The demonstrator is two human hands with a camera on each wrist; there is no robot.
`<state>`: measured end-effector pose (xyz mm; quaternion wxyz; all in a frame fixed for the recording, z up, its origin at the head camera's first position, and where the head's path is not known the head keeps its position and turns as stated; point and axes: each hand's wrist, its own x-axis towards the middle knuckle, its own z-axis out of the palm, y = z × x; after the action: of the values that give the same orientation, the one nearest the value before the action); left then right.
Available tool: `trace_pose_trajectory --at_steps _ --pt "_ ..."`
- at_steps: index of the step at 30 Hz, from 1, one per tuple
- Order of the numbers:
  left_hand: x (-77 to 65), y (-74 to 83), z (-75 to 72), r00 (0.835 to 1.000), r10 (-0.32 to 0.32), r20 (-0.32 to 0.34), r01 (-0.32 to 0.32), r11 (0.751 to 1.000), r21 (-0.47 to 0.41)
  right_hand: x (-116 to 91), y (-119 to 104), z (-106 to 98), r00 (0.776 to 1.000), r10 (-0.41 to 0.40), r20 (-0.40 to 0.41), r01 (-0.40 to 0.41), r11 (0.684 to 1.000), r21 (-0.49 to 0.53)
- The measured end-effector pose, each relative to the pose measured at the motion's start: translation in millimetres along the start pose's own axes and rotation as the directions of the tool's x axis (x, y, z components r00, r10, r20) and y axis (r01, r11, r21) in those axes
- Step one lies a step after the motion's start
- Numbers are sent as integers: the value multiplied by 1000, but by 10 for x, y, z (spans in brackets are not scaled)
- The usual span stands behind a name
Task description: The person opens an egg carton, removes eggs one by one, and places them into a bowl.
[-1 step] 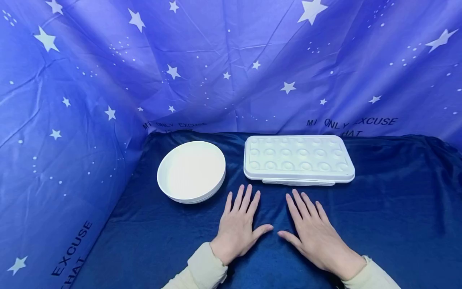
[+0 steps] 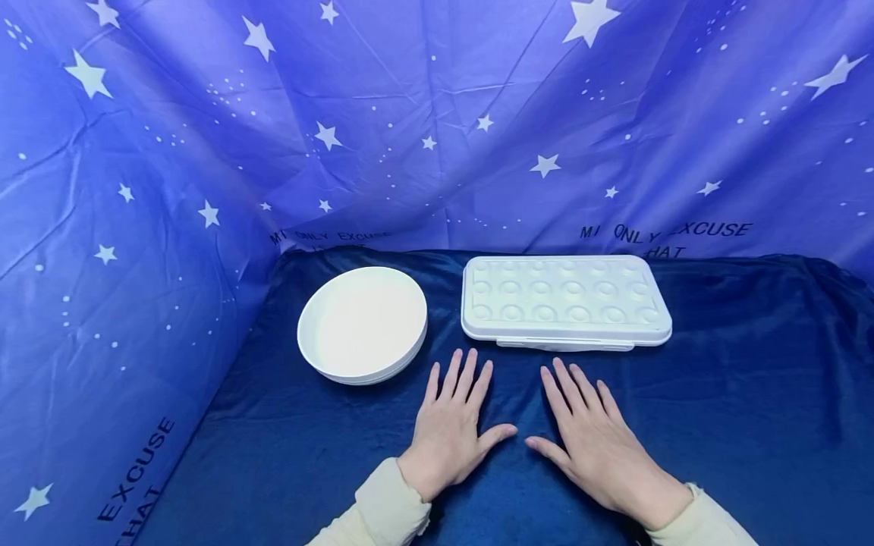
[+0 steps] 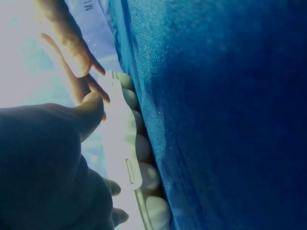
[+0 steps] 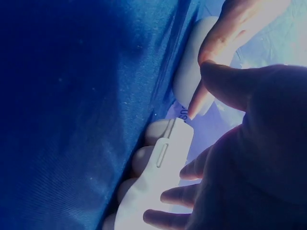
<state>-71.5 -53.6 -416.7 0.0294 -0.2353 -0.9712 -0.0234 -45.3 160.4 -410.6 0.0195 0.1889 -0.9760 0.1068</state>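
Observation:
My left hand (image 2: 448, 432) rests flat on the dark blue cloth with its fingers straight, just right of and in front of a round white bowl (image 2: 418, 343). To its right, my right hand (image 2: 601, 447) lies the same way, thumb turned toward the left thumb with a small gap between them. Beyond the fingertips sits a white lidded egg box (image 2: 560, 299), its lid down and marked with rows of round bumps. In the right wrist view a clasp (image 4: 160, 155) runs along its front, above rounded cups (image 4: 142, 160). Neither hand touches the box or bowl.
A dark blue velvety cloth (image 2: 751, 425) covers the table. Behind and to the left hangs a blue-violet curtain (image 2: 437, 174) with white stars and black lettering. Pale sleeves (image 2: 382, 504) cover both wrists.

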Motion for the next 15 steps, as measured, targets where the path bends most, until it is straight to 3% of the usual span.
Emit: trace_pose_trajectory --at_steps 15 --pt "-1 -25 7 999 22 -39 -21 999 25 46 24 -6 1000 -12 -28 12 1000 6"
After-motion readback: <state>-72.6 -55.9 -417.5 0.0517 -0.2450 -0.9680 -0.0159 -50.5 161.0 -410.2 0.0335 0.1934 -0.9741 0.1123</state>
